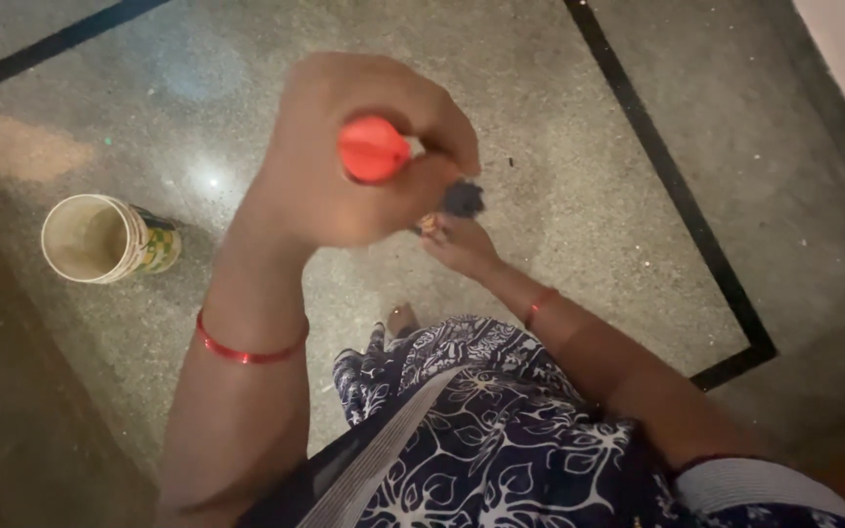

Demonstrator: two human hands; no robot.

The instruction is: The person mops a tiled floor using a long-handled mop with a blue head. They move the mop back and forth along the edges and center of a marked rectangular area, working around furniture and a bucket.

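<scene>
My left hand (344, 186) is raised close to the camera, fist closed around a thing with a round red end (374, 149); the rest of that thing is hidden in the fist. Lower down, near the floor, my right hand (462, 246) has its fingertips pinched on a small dark piece (463, 198), with a tiny speckled bit (429, 224) beside it. The dark piece sits just under my left fist. Each wrist carries a thin red bangle (246, 352). How the dark piece joins the red-ended thing cannot be made out.
A pale cup (100, 238) with a green patterned wall lies on its side at the left on the speckled grey floor (579, 196). Black inlaid stripes (677, 186) cross the floor. My blue and white patterned garment (481, 430) fills the bottom, a toe (401, 318) showing above it.
</scene>
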